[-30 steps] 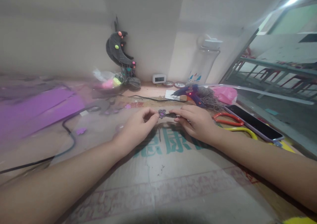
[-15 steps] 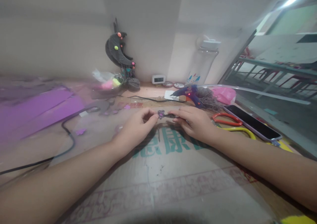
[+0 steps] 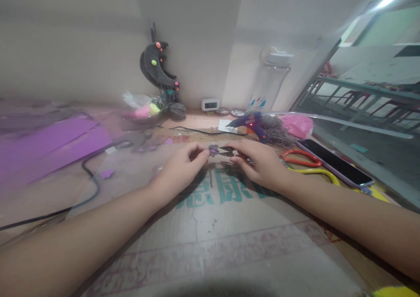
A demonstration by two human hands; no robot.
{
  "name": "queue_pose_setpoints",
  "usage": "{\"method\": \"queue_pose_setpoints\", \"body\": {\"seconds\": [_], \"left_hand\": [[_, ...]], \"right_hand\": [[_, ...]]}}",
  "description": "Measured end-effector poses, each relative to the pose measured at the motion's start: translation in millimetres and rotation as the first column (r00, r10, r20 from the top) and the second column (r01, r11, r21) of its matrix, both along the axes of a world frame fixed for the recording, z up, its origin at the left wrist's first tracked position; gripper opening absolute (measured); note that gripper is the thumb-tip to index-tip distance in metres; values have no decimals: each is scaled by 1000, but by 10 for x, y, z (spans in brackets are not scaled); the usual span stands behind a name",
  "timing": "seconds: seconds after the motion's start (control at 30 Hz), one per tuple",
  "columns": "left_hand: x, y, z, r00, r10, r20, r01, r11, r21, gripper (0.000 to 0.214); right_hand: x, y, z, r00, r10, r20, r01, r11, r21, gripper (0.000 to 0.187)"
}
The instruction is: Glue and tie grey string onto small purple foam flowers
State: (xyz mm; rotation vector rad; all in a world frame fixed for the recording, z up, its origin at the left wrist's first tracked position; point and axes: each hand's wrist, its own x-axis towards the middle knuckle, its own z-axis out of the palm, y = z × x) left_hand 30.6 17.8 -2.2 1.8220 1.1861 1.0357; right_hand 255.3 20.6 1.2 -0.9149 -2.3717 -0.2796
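Observation:
Between the thumb and fingers of my left hand [image 3: 187,163] is a small grey flower [image 3: 214,150] with a purple centre. My right hand [image 3: 257,159] grips small dark thread snips [image 3: 226,151], their two pointed blades spread apart and facing the flower's right side. The snips' handle is mostly hidden in my palm. A dark strand [image 3: 211,177] lies on the sheet below the flower. Both hands are above a clear sheet with green printed characters [image 3: 234,187] under it.
Behind the hands are a blue glue gun [image 3: 247,124] with a red light, grey yarn [image 3: 277,131] and a water bottle [image 3: 271,82]. A phone [image 3: 334,161] and red-handled scissors [image 3: 302,158] lie right. Purple sheets [image 3: 59,146] and a black cable [image 3: 95,185] lie left. A dark crescent ornament [image 3: 155,65] stands against the wall.
The snips' blades have opened and now sit slightly right of the flower, which has turned to show more of its petals. The arms have hardly moved.

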Motion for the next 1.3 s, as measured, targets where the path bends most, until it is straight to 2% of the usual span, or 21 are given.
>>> {"method": "queue_pose_setpoints", "body": {"seconds": [0.27,0.53,1.3], "left_hand": [[0,48,-22,996,12,90,-6,998,-59,26],[3,54,2,996,-27,83,36,993,-114,28],[-5,40,5,999,-31,32,34,994,-104,29]], "right_hand": [[6,59,-31,997,10,71,-17,995,103,25],[21,73,-24,990,-38,137,-7,948,319,20],[84,77,-40,970,-82,231,-10,928,372,25]]}}
